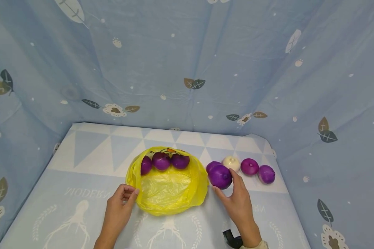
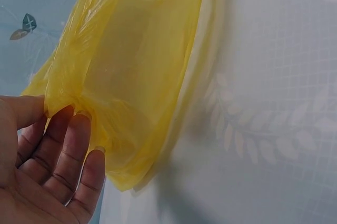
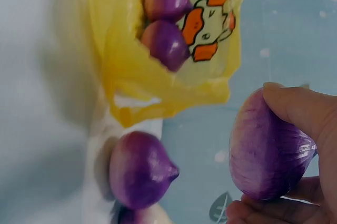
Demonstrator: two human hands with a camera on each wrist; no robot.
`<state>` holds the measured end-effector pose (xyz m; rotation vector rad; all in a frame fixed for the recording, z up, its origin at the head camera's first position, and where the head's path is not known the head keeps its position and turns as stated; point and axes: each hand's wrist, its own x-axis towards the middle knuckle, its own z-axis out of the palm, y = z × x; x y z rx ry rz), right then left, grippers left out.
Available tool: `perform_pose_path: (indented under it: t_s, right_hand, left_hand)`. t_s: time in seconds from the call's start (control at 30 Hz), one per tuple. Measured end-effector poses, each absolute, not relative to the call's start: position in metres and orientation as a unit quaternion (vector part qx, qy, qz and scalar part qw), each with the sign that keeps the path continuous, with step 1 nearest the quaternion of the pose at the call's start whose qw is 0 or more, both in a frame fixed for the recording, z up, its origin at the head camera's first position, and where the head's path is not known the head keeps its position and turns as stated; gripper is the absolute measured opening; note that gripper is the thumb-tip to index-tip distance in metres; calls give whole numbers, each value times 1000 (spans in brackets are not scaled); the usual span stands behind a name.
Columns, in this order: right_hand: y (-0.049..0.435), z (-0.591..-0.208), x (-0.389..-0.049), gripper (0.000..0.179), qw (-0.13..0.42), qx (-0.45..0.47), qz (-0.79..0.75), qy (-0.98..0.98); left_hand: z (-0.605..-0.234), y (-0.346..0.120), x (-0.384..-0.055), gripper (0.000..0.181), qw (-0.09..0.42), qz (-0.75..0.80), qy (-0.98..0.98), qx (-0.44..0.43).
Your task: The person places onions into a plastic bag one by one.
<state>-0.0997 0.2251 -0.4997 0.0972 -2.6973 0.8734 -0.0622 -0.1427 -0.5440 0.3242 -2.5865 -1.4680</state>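
Right fingers (image 1: pixel 237 180) gripping purple onion (image 1: pixel 220 176), left fingers (image 2: pixel 75 139) pinching yellow bag (image 1: pixel 201 186), 3 onions (image 1: pixel 161 161) inside

One clearly legible word: "MODERN" (image 1: pixel 88 192), pale caps printed on the tablecloth (image 1: pixel 81 176), left part, left of the yellow plastic bag (image 1: pixel 201 190) and just above a pale deer-head motif (image 1: pixel 81 207). Lettering looks upside down from the head camera. Second faint fragment (image 1: pixel 259 208), same cloth, just beside the right hand (image 1: pixel 238 199): maybe "RN", too small to confirm. Wrist views: nothing readable.
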Motion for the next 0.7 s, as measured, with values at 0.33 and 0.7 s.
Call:
perform_pose_path:
  t_s: [0.33, 0.7]
  right_hand:
    - [200, -492, -105, 88, 133, 96, 329, -930]
    - [164, -493, -107, 87, 93, 151, 311, -934]
  left_hand:
    - [-543, -143, -62, 19, 71, -489, -862, 110]
    - [-541, -142, -61, 17, 76, -486, -862, 117]
